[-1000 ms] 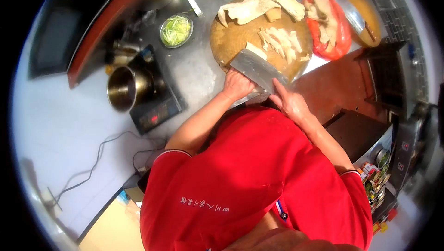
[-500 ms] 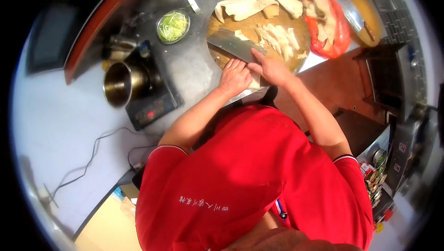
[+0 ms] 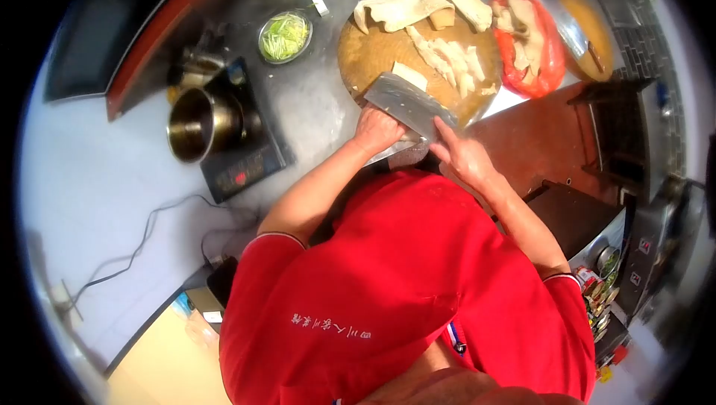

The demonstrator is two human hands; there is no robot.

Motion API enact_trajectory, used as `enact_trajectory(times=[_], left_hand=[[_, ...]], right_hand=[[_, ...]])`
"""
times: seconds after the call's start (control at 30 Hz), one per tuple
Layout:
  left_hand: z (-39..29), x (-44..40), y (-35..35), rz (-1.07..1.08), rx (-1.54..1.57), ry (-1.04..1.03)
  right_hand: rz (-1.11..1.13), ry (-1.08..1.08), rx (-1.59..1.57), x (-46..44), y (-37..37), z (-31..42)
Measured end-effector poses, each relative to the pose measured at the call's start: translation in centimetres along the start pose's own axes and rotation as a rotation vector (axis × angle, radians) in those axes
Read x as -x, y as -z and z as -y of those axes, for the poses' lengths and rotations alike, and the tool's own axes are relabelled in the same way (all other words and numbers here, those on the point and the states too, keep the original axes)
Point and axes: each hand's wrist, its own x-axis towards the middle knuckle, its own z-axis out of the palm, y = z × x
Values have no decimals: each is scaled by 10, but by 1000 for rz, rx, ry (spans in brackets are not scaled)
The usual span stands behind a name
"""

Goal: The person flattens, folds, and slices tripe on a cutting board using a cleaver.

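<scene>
My right hand (image 3: 466, 153) is closed at the near right end of a wide cleaver (image 3: 406, 101), its handle hidden in my grip. The blade tilts over the near edge of a round wooden chopping board (image 3: 365, 51). Behind it, my left hand (image 3: 379, 130) holds a pale piece of food (image 3: 411, 136) down; the blade covers most of the curled fingers. A cut pale slice (image 3: 409, 75) lies just beyond the blade. Cut strips (image 3: 451, 62) are heaped on the board's right side. Large folded pale sheets (image 3: 403, 8) lie along its far edge, their kind unclear.
Right of the board are a red plastic bag (image 3: 552, 58) with more pale pieces and a second round board (image 3: 597, 39) bearing another cleaver (image 3: 570, 34). Shredded green vegetable fills a bowl (image 3: 285, 36) at left. A metal pot (image 3: 195, 125) stands by a black cooker (image 3: 250, 170).
The cleaver and my right hand have moved nearer my body and right, and the blade now covers my left fingers. A slice shows beyond the blade on the board.
</scene>
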Motion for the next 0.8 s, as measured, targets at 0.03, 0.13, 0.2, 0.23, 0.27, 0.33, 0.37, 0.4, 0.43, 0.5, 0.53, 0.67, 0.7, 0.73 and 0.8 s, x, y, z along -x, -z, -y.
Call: enact_trajectory(times=[0.03,0.13,0.2,0.23,0.27,0.33,0.37,0.4,0.43,0.5,0.53,0.67,0.7,0.73,0.8], left_hand=[[-1,-1,2,-13,-6,-7],[-3,-7,3,-51,-30,-41],[-3,-9,4,-84,-61,-62],[-2,-6,3,-55,-60,-55],[1,-3,1,-28,-59,-49],[4,-2,1,-10,-58,-44],[4,-4,2,-20,-59,-47],[5,-5,2,-30,-60,-50],[5,-4,2,-13,-60,-35],[4,-4,0,21,-58,-9],[4,-4,0,2,-55,-22],[6,-1,-2,-70,-95,-82],[2,-6,2,-88,-113,-98],[-2,-9,5,-120,-113,-104],[-4,-8,5,-126,-118,-98]], right_hand=[[-28,17,-1,6,-4,-4],[-76,38,-6,13,-9,-20],[-47,29,-10,11,-2,-18],[-45,35,-19,4,-2,-18],[-43,42,-26,-8,-2,-15],[-36,50,-35,-31,-1,-11],[-30,52,-36,-41,-1,-9],[-25,56,-37,-53,0,-7],[-25,76,-42,-62,-1,-5],[-27,112,-51,-82,-1,-1],[-32,131,-53,-92,1,0],[-141,328,-164,-131,2,-7],[-42,178,-301,-123,21,-1],[62,27,-433,-114,44,4],[160,-178,-582,-94,70,3]])
